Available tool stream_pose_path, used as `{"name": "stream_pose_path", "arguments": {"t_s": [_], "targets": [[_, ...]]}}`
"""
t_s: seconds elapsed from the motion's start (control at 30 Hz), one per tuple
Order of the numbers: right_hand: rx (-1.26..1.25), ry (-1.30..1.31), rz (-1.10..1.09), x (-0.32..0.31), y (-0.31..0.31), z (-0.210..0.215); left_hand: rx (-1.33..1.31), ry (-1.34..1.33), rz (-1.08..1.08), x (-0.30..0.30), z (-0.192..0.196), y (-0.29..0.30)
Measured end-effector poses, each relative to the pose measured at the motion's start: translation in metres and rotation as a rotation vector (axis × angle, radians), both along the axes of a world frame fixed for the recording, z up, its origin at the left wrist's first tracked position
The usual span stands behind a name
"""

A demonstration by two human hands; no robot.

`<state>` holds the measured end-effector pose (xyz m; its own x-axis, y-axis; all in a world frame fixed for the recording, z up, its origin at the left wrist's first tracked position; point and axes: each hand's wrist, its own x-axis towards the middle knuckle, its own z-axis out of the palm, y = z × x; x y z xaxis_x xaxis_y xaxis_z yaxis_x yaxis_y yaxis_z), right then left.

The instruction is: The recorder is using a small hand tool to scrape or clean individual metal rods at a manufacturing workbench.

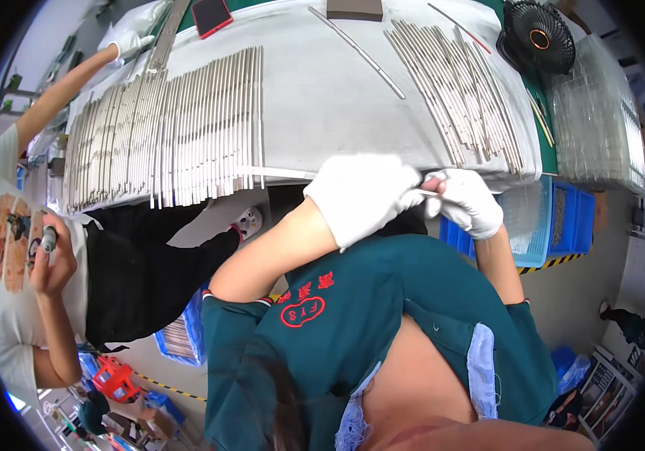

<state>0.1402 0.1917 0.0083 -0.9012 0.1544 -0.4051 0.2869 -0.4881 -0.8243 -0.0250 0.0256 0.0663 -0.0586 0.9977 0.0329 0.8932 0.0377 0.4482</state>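
Observation:
My left hand [367, 197], in a white glove, is closed in front of the table's near edge. Facing it, my right hand [470, 201] is gloved too, with bare fingertips showing, and pinched. A slim metal rod [277, 172] sticks out to the left of my left hand, and a short pale length shows between both hands; most of it is hidden by the gloves. Beyond my left hand lies a wide row of silver metal rods [209, 124] side by side. A second, looser group of rods [454, 94] lies beyond my right hand.
A single rod [356, 52] lies between the groups on the white-covered table [315, 113]. A black fan [539, 37], clear plastic trays [597, 113] and blue bins [570, 222] are on the right. At left, a co-worker's gloved hand [133, 43] reaches over the table near a red-edged phone [212, 16].

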Motion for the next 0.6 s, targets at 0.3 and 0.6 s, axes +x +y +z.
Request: {"name": "stream_pose_path", "arguments": {"t_s": [0.3,0.6], "targets": [[0.842,-0.149,-0.609,0.006,0.033,0.013,0.351,0.316,0.385,-0.09,-0.067,0.071],[1.509,-0.359,-0.31,-0.009,0.056,-0.012,-0.106,0.751,-0.112,-0.117,-0.052,0.117]]}}
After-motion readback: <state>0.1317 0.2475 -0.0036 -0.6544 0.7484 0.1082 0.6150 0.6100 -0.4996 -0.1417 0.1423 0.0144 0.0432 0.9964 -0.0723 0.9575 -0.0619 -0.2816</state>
